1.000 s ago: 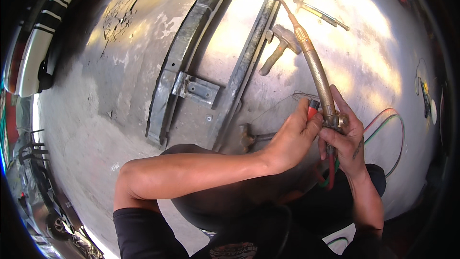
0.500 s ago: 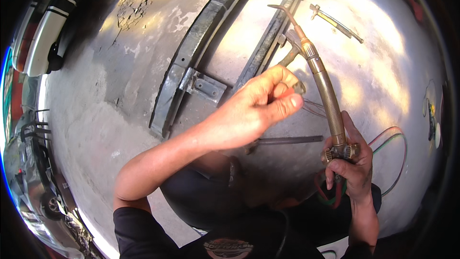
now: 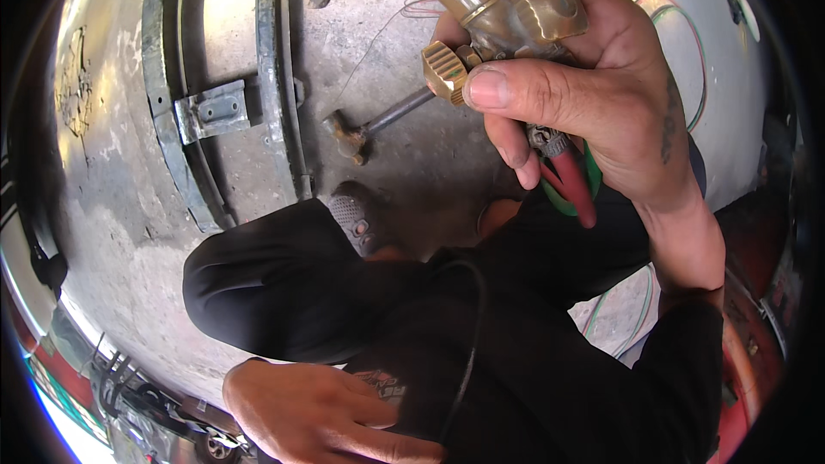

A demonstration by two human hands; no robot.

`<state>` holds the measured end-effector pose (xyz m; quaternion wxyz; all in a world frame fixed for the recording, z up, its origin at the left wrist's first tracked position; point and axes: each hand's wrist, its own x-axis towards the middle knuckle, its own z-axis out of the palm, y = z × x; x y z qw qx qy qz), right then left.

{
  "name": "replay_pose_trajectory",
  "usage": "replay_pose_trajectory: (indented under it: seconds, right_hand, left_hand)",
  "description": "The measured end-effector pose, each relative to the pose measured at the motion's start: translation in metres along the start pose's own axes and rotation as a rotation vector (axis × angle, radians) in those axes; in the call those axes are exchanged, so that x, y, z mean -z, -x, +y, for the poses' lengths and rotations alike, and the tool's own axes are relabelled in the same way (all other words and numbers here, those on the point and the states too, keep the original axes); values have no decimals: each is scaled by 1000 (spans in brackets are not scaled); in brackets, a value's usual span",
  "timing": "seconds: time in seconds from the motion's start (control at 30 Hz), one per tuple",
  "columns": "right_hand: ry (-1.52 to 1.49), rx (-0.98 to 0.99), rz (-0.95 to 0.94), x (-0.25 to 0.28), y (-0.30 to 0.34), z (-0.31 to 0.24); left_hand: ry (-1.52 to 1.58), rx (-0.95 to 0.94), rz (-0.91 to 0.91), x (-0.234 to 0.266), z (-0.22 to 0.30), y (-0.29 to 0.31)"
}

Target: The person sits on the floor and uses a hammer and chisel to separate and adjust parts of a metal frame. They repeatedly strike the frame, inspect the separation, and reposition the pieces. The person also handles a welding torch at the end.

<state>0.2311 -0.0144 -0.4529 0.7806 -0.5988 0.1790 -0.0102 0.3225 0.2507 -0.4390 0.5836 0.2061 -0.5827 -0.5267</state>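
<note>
My right hand is closed around the valve end of a brass gas torch, held up close in front of me. Its thumb presses at a ribbed brass knob. Red and green hoses leave the torch below my fingers; the torch's tip lies outside the picture. Low at the near edge, my left hand rests against the black shirt, back of the hand up. Its visible fingers are stretched out and apart. Their tips run into shadow, and no object shows in them.
Long curved metal beams with a bolted bracket lie on the concrete floor at left. A hammer lies beyond my shoe. Thin coloured hoses loop at right. Car parts stand at lower left.
My left hand has drawn back from beside the torch to my shirt; the small thing it pinched no longer shows. The torch in my right hand appears much closer, and the view has swung downward.
</note>
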Motion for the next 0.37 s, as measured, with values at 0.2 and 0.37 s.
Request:
replay_pose_trajectory:
  seconds: [0.2,0.37]
  right_hand:
    - [-45,17,0,-8,2,-1]
    - [-34,-42,5,-4,-1,1]
  left_hand:
    - [-177,74,14,-11,11,-6]
    - [-228,99,-9,12,29,12]
